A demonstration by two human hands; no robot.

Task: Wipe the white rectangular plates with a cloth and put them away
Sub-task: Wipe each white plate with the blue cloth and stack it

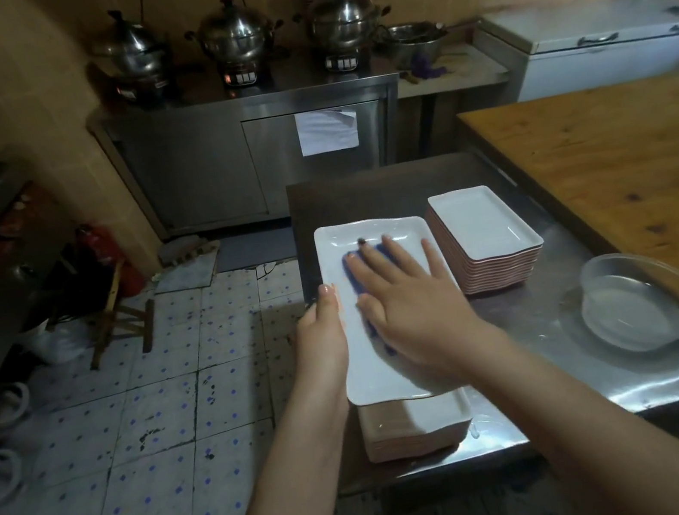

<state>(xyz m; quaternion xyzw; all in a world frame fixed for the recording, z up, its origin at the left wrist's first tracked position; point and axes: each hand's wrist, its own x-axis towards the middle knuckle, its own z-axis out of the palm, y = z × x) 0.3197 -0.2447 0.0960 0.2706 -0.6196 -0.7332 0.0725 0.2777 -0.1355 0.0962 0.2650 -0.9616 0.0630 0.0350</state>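
The white plate [371,369] is held just above a stack of like plates [413,430] at the near left corner of the steel worktop [520,316]. The left hand [323,332] grips its 9 o'clock long edge, thumb over the rim. The right hand [409,304] lies flat with fingers spread, pressing a blue cloth [375,328] into the plate's well.

As I see it, the risk is in that one-sided hold. Only the left rim is gripped, so a hard push from the wiping hand toward 3 o'clock could tip the plate onto the stack beneath and chip both. If the grip slips, the left edge sits close to the worktop's edge, with tiled floor below.

The plate's long axis runs from 6 to 12 o'clock, its far short end pointing away from the person. A second stack [482,227] sits at 2 o'clock from it, angled nearer 11 to 5, and a metal basin [636,304] at 4 o'clock.
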